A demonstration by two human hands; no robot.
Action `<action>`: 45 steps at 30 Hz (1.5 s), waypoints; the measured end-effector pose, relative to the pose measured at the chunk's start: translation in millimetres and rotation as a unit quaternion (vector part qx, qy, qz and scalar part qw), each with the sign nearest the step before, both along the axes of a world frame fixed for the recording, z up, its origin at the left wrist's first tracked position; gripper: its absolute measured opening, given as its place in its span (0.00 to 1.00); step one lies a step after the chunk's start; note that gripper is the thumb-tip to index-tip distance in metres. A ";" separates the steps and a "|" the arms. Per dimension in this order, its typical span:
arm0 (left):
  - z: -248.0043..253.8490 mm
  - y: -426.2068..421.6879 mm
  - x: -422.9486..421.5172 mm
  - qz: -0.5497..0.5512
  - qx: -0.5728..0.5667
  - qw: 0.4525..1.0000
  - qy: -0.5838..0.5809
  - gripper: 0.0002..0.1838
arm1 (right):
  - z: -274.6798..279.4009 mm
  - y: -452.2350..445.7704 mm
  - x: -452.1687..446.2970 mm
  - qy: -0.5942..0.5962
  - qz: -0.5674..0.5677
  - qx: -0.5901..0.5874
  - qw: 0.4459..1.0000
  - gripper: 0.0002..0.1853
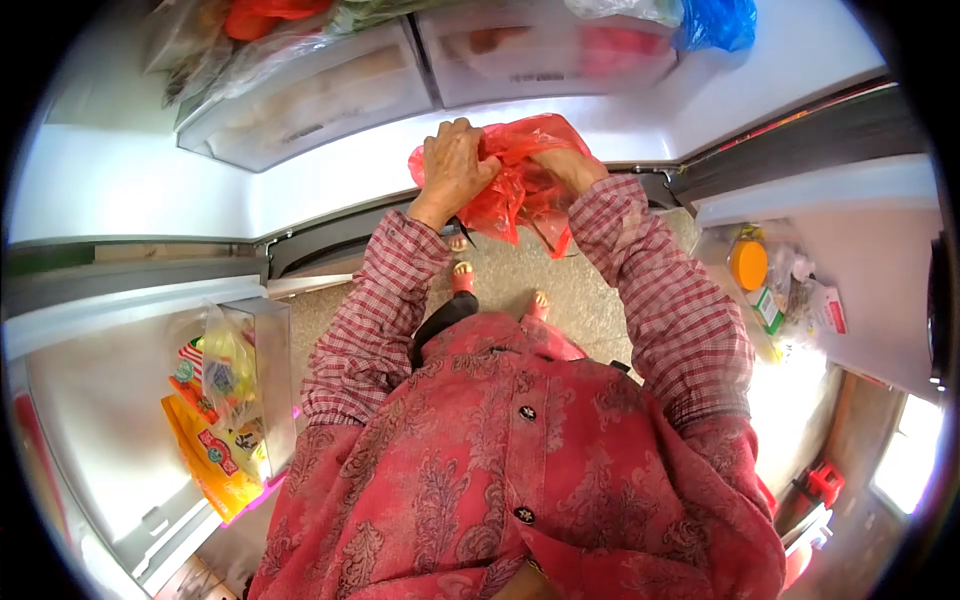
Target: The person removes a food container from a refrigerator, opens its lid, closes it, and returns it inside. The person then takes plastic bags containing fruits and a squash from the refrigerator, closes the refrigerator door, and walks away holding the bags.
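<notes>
Though it is all crumpled up, the red plastic bag (510,205) looks thin and shiny (you can nearly see through it). Most of it is at three o'clock from the left hand (457,170), whose bent fingers pinch it. From the right hand (575,170) it is at nine o'clock; red folds hide those fingers, so I cannot tell if they pinch.

Both arms out front, left arm (375,315) and right arm (665,290) angling inward! Left hand (455,168), knuckles up, fingers curled, thumb turned inward; right hand (572,168) close opposite, fingertips hidden from view!
</notes>
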State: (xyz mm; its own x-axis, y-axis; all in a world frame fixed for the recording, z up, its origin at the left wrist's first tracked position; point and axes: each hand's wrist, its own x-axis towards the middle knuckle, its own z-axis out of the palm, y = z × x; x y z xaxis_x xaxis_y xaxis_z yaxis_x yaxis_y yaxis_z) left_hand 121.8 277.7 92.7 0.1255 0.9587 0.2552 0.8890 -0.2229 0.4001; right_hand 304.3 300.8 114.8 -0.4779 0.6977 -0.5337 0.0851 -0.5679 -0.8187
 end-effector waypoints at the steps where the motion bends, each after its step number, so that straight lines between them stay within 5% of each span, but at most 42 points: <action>1: -1.2 1.0 -1.6 -0.001 0.011 1.000 0.005 0.14 | -3.3 3.5 -4.7 0.041 -0.014 -0.025 0.999 0.15; 6: -5.0 0.7 3.4 0.002 0.023 1.000 0.010 0.10 | 0.3 2.2 -12.7 0.141 -0.044 -0.046 0.988 0.14; 11: -6.5 0.7 3.2 -0.023 0.023 0.999 0.011 0.08 | 6.8 6.7 -26.4 0.162 -0.025 0.071 0.984 0.14; 18: -10.7 5.3 -0.5 0.008 0.022 0.999 -0.045 0.09 | 1.7 -3.5 -20.7 -0.111 0.065 0.397 0.909 0.13; 22: -17.2 14.0 -10.4 0.071 0.012 0.997 -0.041 0.10 | -3.6 -27.6 -13.8 -0.206 0.066 0.465 0.859 0.13; 26: -15.0 9.7 -12.4 0.036 0.014 0.998 -0.057 0.10 | -5.3 -23.3 -23.0 -0.138 -0.017 0.363 0.921 0.13; 28: -12.7 8.4 -10.8 0.016 0.015 0.999 -0.044 0.10 | -4.3 -22.4 -22.4 -0.062 -0.055 0.205 0.975 0.12; 30: -11.8 7.0 -9.9 0.002 0.026 0.998 -0.058 0.09 | -3.8 -22.5 -19.4 0.093 -0.123 -0.128 0.980 0.12; 36: -13.5 12.9 -20.1 -0.074 0.012 0.984 -0.163 0.10 | -34.9 -11.0 -9.4 0.165 -0.079 -0.058 0.981 0.12; 40: -7.8 13.3 -24.3 -0.075 0.020 0.990 -0.121 0.10 | -48.1 -5.2 -8.9 0.185 -0.047 0.002 0.982 0.14; 43: -9.5 13.7 -29.4 -0.019 0.012 1.000 -0.006 0.13 | 2.0 -9.3 -12.0 -0.100 0.129 0.171 0.972 0.15; 45: -12.1 16.0 -33.3 -0.013 0.020 0.999 -0.033 0.13 | 12.6 -20.6 -10.9 -0.051 0.040 0.051 0.997 0.16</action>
State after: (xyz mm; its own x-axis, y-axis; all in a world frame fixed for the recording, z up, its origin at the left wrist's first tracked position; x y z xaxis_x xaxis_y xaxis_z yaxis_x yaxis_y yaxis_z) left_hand 88.5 293.7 80.5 0.1314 0.9443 0.3017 0.8551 -0.2619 0.4474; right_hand 293.4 280.1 127.4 -0.4800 0.7133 -0.5106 0.2126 -0.4701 -0.8566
